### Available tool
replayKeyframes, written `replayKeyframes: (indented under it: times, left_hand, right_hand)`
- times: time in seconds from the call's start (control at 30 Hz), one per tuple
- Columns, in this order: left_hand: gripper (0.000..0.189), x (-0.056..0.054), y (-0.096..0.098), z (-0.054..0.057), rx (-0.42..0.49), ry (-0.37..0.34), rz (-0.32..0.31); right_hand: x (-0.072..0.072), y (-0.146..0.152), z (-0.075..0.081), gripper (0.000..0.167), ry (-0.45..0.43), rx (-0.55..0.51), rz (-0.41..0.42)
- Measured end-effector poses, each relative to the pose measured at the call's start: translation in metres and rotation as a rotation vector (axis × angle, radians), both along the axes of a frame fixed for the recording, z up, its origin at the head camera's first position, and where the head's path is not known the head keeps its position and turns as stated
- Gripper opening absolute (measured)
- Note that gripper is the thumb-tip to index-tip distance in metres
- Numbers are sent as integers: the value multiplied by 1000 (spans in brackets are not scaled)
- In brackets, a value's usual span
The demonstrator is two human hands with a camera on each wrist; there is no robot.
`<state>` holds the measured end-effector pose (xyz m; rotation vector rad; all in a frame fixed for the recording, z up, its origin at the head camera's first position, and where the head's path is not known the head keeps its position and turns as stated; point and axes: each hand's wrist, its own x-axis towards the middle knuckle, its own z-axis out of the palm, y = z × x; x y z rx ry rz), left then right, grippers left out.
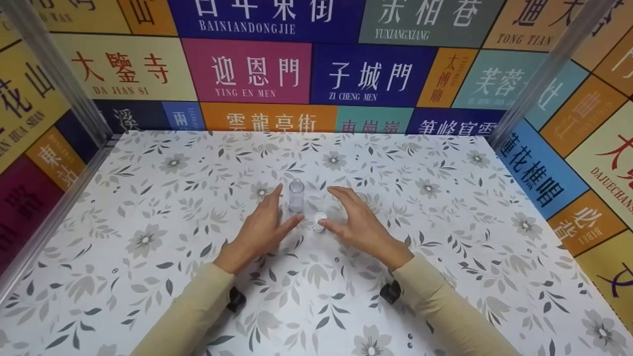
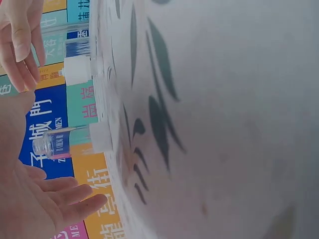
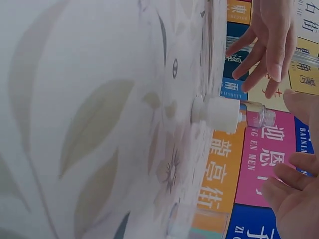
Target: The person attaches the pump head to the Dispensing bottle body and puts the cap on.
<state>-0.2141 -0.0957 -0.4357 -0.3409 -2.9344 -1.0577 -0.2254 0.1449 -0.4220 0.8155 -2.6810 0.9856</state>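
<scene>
I've got my left hand [image 1: 262, 225] and right hand [image 1: 358, 222] both released, flanking the little bottle [image 1: 296, 195] at twelve o'clock; white cap [image 1: 320, 221] lies between. Next: pinch precisely.

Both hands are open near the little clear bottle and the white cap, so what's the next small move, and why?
Probably close the left hand round the clear bottle: it stands upright between the hands, untouched, while the right hand already has fingertips by the white cap.
</scene>
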Motion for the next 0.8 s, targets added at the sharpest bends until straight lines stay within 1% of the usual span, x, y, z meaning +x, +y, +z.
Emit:
replayKeyframes:
  times: [0.07,0.2,0.27,0.33,0.43,0.57,0.7,0.8]
  left_hand:
    - [91,0,1,-1,28,-15,10]
    - [90,-2,3,-4,80,-21,21]
    - [90,-3,4,-7,107,-23,25]
    - [90,-5,5,-9,134,-26,26]
    - [90,-8,7,-10,171,-52,35]
    - [89,-11,9,-12,199,-69,51]
    - [88,-15,10,-13,211,-43,52]
    - [89,-18,12,-13,215,-37,52]
  right_hand:
    - [0,-3,-2,71,-45,-35,0]
    - [1,-9,-6,69,-198,-153,-9]
    - [2,-11,-8,67,-241,-196,-21]
    - [4,-13,-10,67,-241,-217,-31]
    - [5,-14,-13,65,-200,-211,-50]
    - [6,-15,-18,63,-184,-228,-68]
    - [7,-18,-20,63,-215,-252,-94]
    - [8,-20,-20,64,-264,-270,-117]
